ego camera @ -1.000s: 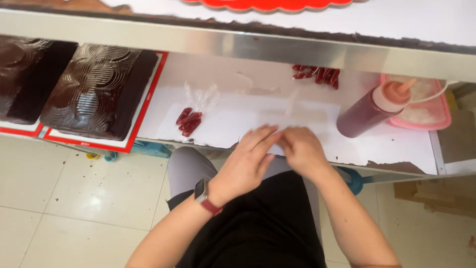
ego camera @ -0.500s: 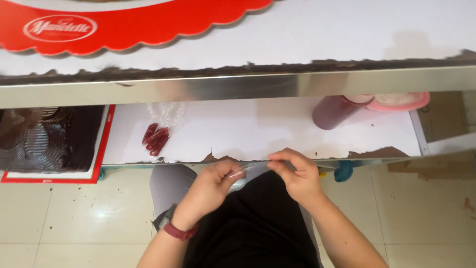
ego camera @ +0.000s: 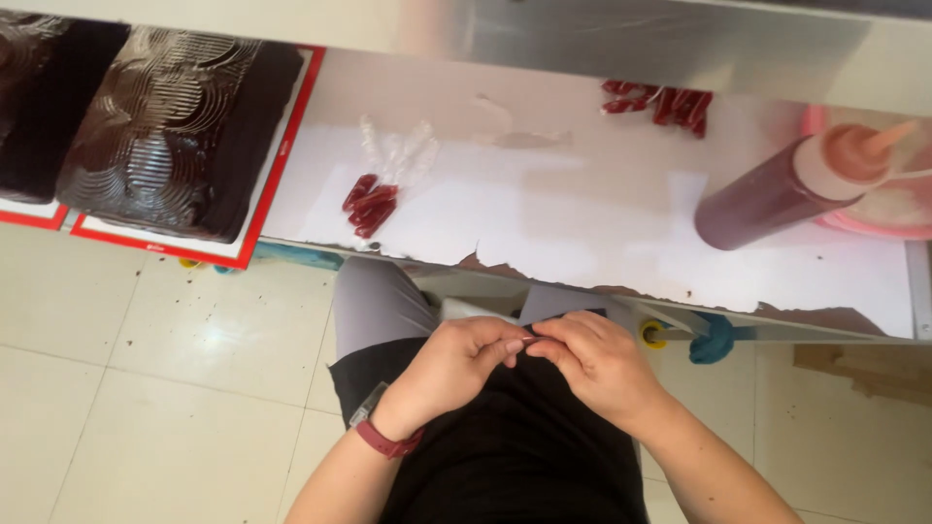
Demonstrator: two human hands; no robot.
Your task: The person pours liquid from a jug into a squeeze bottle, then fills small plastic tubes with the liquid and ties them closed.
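L hand [ego camera: 456,364] & R hand [ego camera: 592,361] — fingertips pinched together on something too small to tell, below counter [ego camera: 582,233] edge.

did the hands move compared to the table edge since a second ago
Yes. The left hand and right hand were over the white sheet on the table; now they are pulled back off its near edge, together over the black apron.
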